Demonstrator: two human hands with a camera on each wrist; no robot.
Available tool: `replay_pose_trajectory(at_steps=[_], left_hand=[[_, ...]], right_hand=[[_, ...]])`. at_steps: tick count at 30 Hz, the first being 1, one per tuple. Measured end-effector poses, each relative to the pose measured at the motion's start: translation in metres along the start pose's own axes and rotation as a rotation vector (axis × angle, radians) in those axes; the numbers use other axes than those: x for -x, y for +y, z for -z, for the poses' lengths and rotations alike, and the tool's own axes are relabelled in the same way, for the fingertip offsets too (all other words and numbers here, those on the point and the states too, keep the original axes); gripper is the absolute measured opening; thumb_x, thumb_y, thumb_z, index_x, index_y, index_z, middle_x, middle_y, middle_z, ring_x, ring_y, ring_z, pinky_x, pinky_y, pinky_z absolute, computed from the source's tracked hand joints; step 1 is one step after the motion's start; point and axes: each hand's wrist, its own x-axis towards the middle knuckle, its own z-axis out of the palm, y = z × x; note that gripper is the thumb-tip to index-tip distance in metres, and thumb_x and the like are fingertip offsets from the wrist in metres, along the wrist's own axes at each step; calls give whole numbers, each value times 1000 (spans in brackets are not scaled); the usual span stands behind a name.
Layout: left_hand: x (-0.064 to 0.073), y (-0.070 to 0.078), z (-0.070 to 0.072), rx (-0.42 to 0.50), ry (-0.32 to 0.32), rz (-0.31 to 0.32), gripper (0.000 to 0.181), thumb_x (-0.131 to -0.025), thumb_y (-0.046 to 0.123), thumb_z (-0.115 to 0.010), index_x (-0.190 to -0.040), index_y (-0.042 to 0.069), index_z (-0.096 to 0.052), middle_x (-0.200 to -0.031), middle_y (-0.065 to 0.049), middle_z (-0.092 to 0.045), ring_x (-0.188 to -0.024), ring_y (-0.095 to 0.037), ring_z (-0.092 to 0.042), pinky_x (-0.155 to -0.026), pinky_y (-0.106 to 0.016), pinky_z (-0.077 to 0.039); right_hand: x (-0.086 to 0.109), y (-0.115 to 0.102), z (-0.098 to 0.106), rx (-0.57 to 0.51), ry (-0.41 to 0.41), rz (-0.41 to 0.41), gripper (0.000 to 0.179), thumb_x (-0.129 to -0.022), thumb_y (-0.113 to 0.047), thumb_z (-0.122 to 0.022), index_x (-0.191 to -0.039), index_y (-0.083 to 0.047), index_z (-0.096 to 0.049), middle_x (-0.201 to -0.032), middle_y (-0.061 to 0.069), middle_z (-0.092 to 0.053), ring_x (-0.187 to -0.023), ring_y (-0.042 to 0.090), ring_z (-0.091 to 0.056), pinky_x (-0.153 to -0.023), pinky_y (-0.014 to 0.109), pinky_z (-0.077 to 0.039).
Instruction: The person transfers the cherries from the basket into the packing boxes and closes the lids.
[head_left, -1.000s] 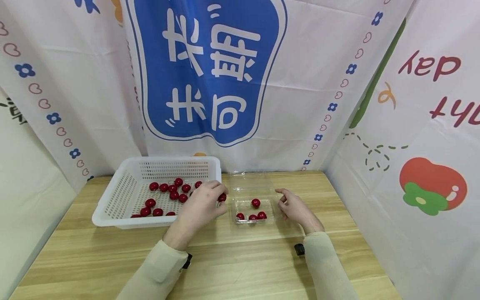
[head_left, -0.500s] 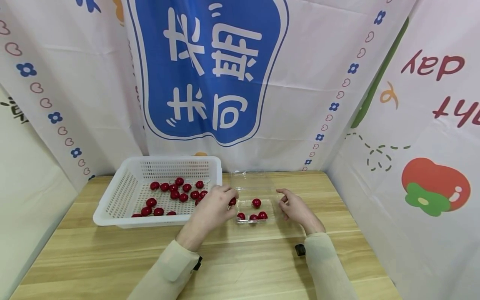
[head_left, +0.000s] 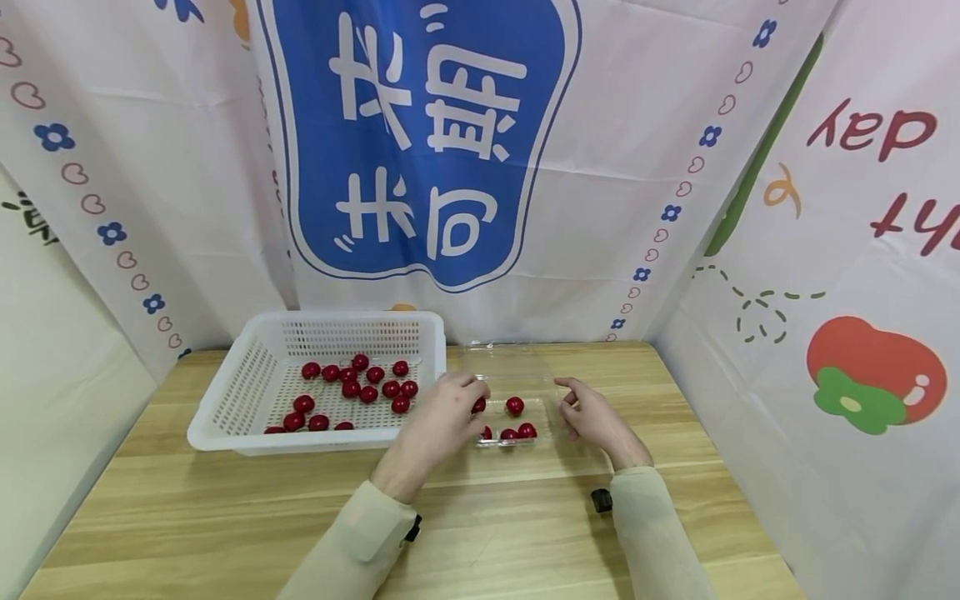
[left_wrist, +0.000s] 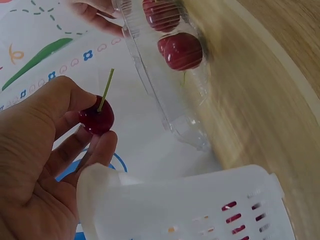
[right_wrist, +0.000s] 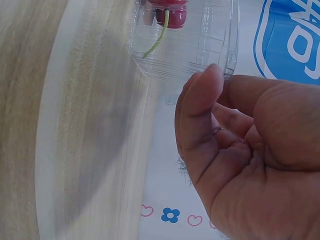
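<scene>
My left hand (head_left: 446, 417) pinches a dark red cherry (left_wrist: 97, 117) between thumb and fingertips, its green stem pointing up in the left wrist view. In the head view this hand overlaps the left side of a clear plastic clamshell box (head_left: 546, 417), whose lid (head_left: 498, 360) lies folded back toward the curtain. Several cherries sit inside the box, one cherry (head_left: 514, 406) behind a front row. At the box's right edge is my right hand (head_left: 596, 421), fingers loosely bent and holding nothing visible. Its fingertips (right_wrist: 212, 82) come right at the clear rim in the right wrist view.
A white perforated basket (head_left: 315, 443) stands to the left with several cherries (head_left: 350, 388) scattered in it. Everything rests on a wood-grain table (head_left: 502, 533). Behind hangs a printed curtain (head_left: 592, 208), with another printed sheet (head_left: 795, 400) along the right.
My left hand has carried the cherry rightward from the basket's right rim to the left side of the clear box. The right hand has stayed in place.
</scene>
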Motion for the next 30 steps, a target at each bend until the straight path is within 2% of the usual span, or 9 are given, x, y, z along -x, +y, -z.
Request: replay_pose_trajectory(at_steps=[7,12,17,22,24,30], left_hand=[[-4,7,-10,24,-21,13,27,-92,6,-91,-118,7,-82,-116,-7,-80,-114,-30,-76,-101,-46,-71],[-5,11,-18,27,-44,22,25,-99,7,-89,-123,6,-83,-120,-9,-81,-114,-30,-78,-100,-45,-73],[-5,15,-24,10,-88,33,23,-104,9,-86,-127,6,-83,-118,-10,-83,-104,-28,-82,-90,-41,-75],[-7,19,-27,-39,-129,35,10,-108,13,-83,-117,8,-84,-106,-7,-83,-84,-22,-79,-73,-35,-71],[-8,20,-28,-60,-140,27,8,-108,13,-82,-115,9,-85,-103,-8,-83,-80,-20,-77,-70,-33,-69],[-9,22,-29,-81,-175,2,18,-105,7,-83,-122,7,-88,-109,-12,-88,-88,-23,-82,-74,-35,-72]], right_hand=[[0,1,0,0,0,-10,55,-121,-2,-57,-175,0,-47,-113,18,-70,-67,21,-68,-65,39,-67],[0,1,0,-2,3,-15,56,-121,-2,-57,-176,-1,-47,-113,17,-70,-67,21,-68,-66,40,-67],[1,2,0,10,7,-15,56,-121,-2,-57,-176,-1,-48,-113,17,-70,-66,20,-67,-65,40,-66],[1,2,0,4,3,-17,55,-121,-3,-57,-176,-1,-47,-113,17,-69,-68,22,-68,-67,41,-67],[2,1,0,2,1,-18,55,-121,-3,-57,-176,-1,-47,-114,17,-69,-68,22,-68,-67,42,-68],[2,1,1,5,0,-12,56,-121,-3,-57,-176,-1,-47,-115,17,-70,-68,22,-68,-67,42,-67]])
